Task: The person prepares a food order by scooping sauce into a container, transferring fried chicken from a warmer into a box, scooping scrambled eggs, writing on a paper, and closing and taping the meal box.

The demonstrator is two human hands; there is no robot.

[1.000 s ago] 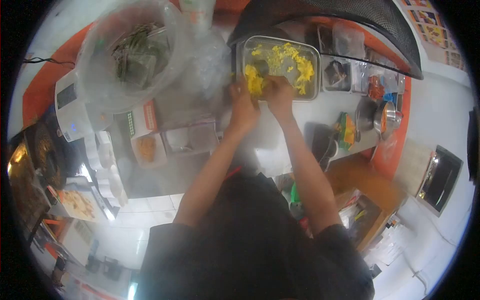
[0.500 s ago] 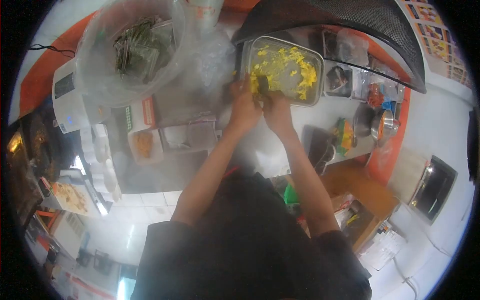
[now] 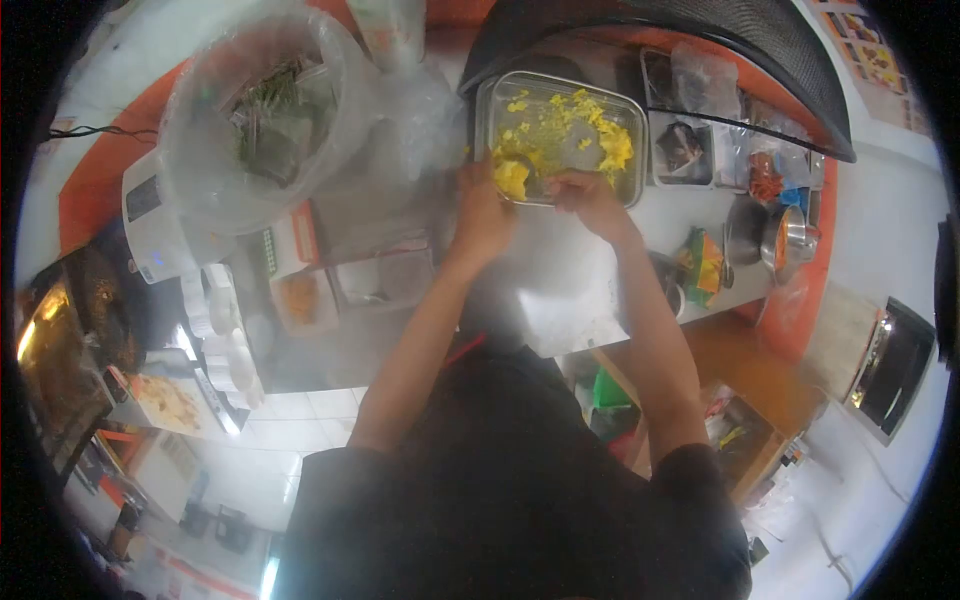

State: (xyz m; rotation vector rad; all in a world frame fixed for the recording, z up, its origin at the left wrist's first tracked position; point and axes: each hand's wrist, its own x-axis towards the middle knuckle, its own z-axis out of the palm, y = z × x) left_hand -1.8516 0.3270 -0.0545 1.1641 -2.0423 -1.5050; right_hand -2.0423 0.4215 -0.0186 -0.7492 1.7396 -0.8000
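Note:
Yellow crumbled food (image 3: 612, 142) lies spread in a clear rectangular tray (image 3: 642, 110) at the top centre. At the tray's lower left corner is my left hand (image 3: 483, 213), its fingers curled beside a yellow clump (image 3: 511, 179); whatever it grips is too blurred to make out. My right hand (image 3: 592, 203) is at the tray's near edge, fingers pinched together, a short way right of my left hand. What the right fingers hold, if anything, is too small to tell.
A large clear bag-lined tub (image 3: 200, 130) stands at the upper left, near a white scale (image 3: 150, 215). Small containers (image 3: 305, 300) sit left of my forearms. A black mesh cover (image 3: 680, 25) arches behind the tray. Metal pots (image 3: 785, 240) stand on the right.
My right hand has moved right, away from my left hand. The dark tool seen between the hands half a second ago no longer shows clearly.

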